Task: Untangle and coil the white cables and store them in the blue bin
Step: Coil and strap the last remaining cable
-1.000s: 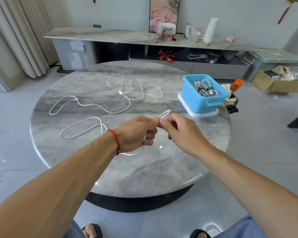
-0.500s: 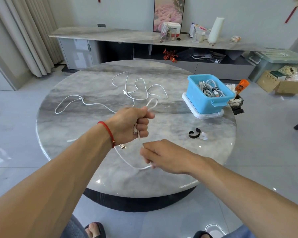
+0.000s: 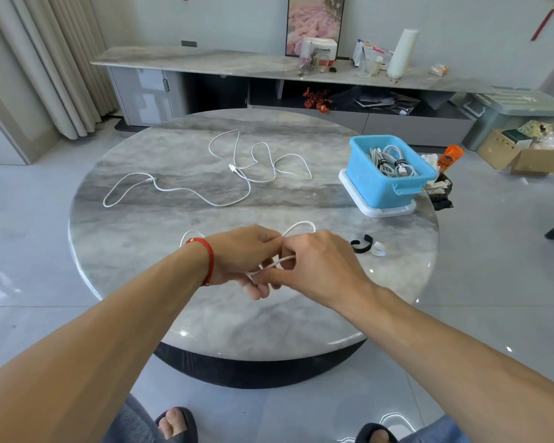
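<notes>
So both hands are meeting over the near half of the round grey marble table [image 3: 173,298]; the left hand [image 3: 243,257], the one with the red string bracelet [image 3: 209,260], is closed around a bunch of loops of a thin white charging cable [image 3: 296,226]; the right hand [image 3: 320,266] is pinching a strand of that same cable right against the left fingers, looks like it's feeding on another turn; one loop pokes out just beyond the knuckles and another peeks out past the left wrist. Off past the right hand, close by, sits a black strap tie with a white tab [image 3: 363,244], which I'm guessing is for cinching the coil; farther out on that same side is the blue plastic bin [image 3: 371,190] on its white lid, already holding a few tied cables. Well beyond the left hand two more loose white cables [image 3: 237,174] sprawl on the table, crossing each other. What could go wrong: the coil is only held by finger pressure, so if the left grip slackens while the right reaches for the tie, the loops could spring open; also a twisted strand could make the turns kink or come out uneven.
</notes>
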Action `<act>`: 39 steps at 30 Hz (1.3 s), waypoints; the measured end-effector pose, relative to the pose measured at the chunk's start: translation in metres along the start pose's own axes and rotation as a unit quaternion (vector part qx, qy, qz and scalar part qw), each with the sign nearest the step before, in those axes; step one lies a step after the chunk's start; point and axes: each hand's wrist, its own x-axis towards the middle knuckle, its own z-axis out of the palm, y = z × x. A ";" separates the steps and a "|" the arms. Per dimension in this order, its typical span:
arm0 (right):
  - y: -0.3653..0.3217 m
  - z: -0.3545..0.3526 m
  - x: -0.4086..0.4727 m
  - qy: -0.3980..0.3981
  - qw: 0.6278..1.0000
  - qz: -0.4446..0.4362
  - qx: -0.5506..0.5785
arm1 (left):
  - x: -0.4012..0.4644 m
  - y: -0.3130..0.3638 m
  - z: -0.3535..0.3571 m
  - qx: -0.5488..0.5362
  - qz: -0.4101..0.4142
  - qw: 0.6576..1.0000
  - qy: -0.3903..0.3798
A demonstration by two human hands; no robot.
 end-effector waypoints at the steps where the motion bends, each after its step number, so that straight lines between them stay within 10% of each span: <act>1: 0.002 -0.004 0.001 -0.004 1.000 0.001 0.025 | 0.000 0.000 0.000 0.001 0.001 1.000 -0.005; 16: 0.065 -0.027 0.009 0.052 0.965 0.070 0.248 | 0.005 0.007 -0.009 -0.057 0.038 0.998 0.016; 30: 0.063 -0.032 0.005 -0.014 0.804 0.127 0.580 | 0.014 -0.001 0.006 0.291 0.233 0.917 0.141; 39: 0.061 -0.029 0.006 0.020 0.797 0.163 0.582 | 0.018 -0.003 0.012 0.316 0.223 0.916 0.107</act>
